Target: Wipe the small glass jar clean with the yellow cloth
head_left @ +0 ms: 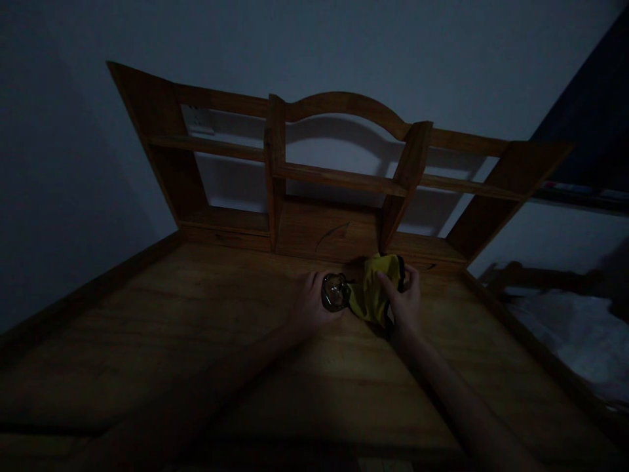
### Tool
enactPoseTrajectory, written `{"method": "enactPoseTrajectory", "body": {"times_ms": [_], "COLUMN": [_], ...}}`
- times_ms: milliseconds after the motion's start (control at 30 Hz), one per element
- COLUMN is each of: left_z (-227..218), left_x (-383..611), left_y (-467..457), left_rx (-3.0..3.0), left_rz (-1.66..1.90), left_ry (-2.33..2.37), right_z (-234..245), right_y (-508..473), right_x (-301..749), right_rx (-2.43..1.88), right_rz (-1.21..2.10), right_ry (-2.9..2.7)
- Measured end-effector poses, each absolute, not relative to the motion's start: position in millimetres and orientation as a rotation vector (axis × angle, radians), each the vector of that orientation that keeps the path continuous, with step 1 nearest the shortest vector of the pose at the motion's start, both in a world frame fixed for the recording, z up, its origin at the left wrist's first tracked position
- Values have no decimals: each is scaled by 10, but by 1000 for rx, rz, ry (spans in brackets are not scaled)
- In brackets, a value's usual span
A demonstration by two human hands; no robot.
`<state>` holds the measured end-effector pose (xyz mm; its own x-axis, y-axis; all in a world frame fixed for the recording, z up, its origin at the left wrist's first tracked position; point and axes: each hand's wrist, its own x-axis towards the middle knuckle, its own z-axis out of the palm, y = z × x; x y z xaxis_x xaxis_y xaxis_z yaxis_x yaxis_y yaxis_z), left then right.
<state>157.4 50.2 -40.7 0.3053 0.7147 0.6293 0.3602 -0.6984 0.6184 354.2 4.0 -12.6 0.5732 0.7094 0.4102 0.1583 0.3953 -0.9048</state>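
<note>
My left hand (310,308) is closed around the side of a round, see-through glass cup (335,293), whose shiny top faces me. Just to the right, my right hand (405,303) grips a yellow cloth (376,288) with a dark edge, the thumb lying on its front. The cloth hangs down in folds, and its left end reaches the right side of the cup. Dim light hides whether cloth and cup are touching. Both hands are over the middle of a wooden desk (236,308).
A wooden shelf unit (339,176) stands along the desk's back edge, with open compartments and small drawers. Behind it is a pale wall (314,46) with a socket (199,121) at the left. Whitish bedding or fabric (574,328) lies beyond the desk's right edge. The room is dark.
</note>
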Motion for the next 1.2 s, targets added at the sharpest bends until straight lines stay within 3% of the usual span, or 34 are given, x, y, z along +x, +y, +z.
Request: {"method": "enactPoseTrajectory", "body": {"times_ms": [200, 433, 767, 1033, 1200], "left_z": [-334, -281, -319, -392, -408], "left_x": [1553, 1523, 1508, 1512, 1505], "left_y": [449, 411, 426, 488, 516], "left_rx": [2217, 2227, 2298, 2389, 2405], "left_rz": [1357, 1361, 1376, 1376, 1361], "left_ry": [903, 817, 957, 982, 918], "right_z": [-83, -47, -12, -140, -119], "right_y": [-143, -194, -188, -113, -169], "right_x": [3389, 3262, 3251, 3241, 3238], "right_rx": [-1039, -939, -1079, -993, -1134], "right_rz": [-117, -288, -202, 408, 137], "right_ry": [-1776, -2311, -2432, -2091, -2284]}}
